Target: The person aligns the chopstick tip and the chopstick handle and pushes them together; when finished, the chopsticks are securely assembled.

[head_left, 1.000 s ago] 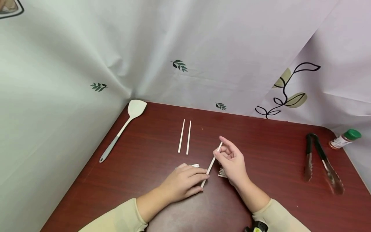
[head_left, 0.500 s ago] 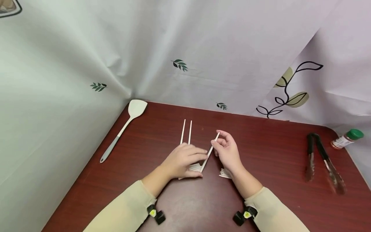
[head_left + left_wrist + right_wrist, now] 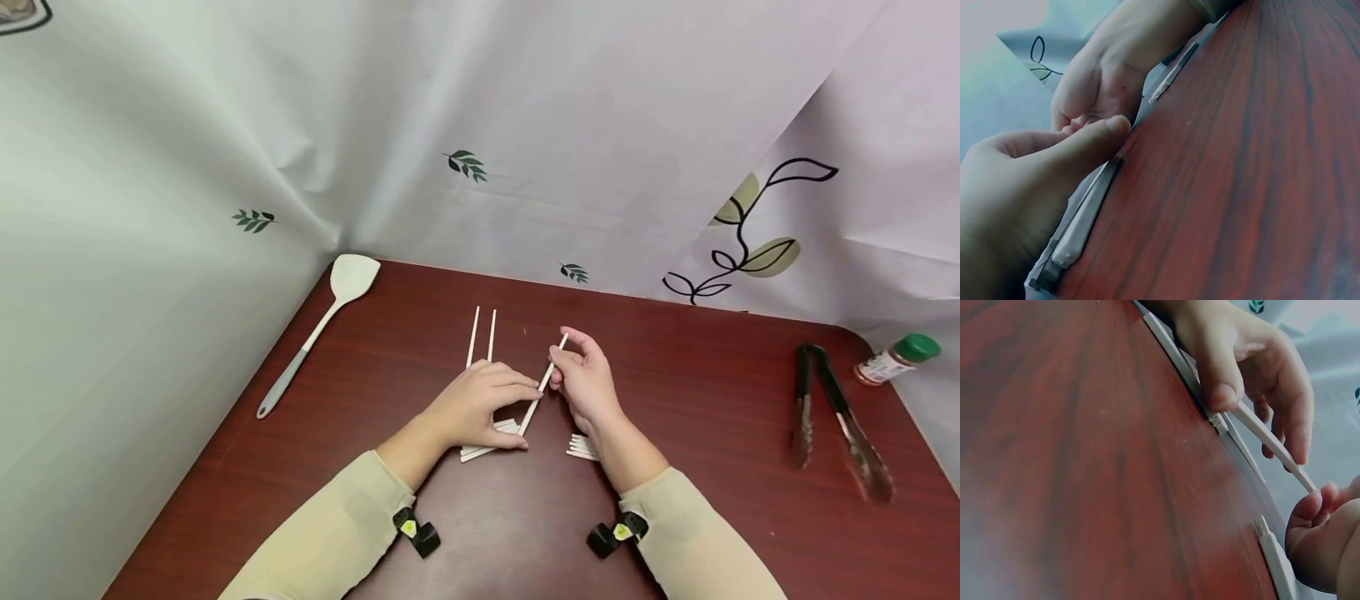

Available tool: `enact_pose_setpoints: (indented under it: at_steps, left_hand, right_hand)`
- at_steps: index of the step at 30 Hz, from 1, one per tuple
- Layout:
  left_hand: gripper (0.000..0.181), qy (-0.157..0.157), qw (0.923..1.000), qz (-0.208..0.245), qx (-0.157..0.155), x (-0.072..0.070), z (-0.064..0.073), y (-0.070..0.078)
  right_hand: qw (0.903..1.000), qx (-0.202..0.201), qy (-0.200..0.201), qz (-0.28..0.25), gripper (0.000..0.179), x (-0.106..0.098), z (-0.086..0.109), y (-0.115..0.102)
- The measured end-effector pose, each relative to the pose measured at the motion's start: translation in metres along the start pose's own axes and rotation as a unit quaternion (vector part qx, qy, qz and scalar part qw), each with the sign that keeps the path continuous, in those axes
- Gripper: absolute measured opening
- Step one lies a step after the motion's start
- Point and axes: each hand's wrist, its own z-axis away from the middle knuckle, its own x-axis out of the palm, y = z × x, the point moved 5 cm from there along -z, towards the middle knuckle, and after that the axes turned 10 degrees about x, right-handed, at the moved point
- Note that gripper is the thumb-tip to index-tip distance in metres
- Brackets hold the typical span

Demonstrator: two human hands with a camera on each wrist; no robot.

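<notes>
A slim white chopstick [image 3: 533, 408] slants between my two hands, its upper end leaning to the right. My right hand [image 3: 591, 387] pinches it near that upper end. My left hand [image 3: 480, 404] holds the lower part, thumb at the bottom end and fingertips farther up, as the chopstick [image 3: 1269, 439] also shows in the right wrist view. Beneath the left hand lies a bunch of white chopsticks [image 3: 476, 455], partly covered. Another bunch [image 3: 581, 447] lies by the right wrist, half hidden by it. Two parallel chopsticks [image 3: 472, 340] lie behind the left hand, their near ends hidden.
On the left side of the dark red table [image 3: 720, 392] lies a white spatula [image 3: 324, 327] with a grey handle. Black-handled tongs [image 3: 836, 408] lie spread at the right, near a green-capped spice jar [image 3: 894, 360]. A pale leaf-print cloth [image 3: 517, 208] hangs behind.
Both hands have moved up and away from me with the chopstick. The left hand has uncovered part of the left bunch and now overlaps the near ends of the two parallel chopsticks.
</notes>
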Motion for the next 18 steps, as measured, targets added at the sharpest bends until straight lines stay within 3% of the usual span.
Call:
enact_pose_setpoints:
  at_steps: [7,11,14,18]
  left_hand:
    - [0.065,0.034,0.9984,-0.045,-0.008,-0.004,0.001,-0.002]
    - [0.061,0.061,0.9959,-0.065,-0.014,-0.007,0.001,-0.002]
    - [0.057,0.066,0.9949,-0.073,-0.022,-0.007,0.002,-0.003]
    - [0.05,0.072,0.9938,-0.077,-0.036,-0.006,0.004,-0.008]
  right_hand:
    - [0.999,-0.02,-0.003,0.04,0.053,0.012,-0.015,-0.005]
    - [0.991,-0.061,0.037,0.114,0.044,0.02,-0.021,-0.012]
    - [0.9666,-0.092,0.092,0.221,0.041,0.025,-0.024,-0.017]
    - [0.9159,-0.084,0.132,0.37,0.048,0.033,-0.03,-0.016]
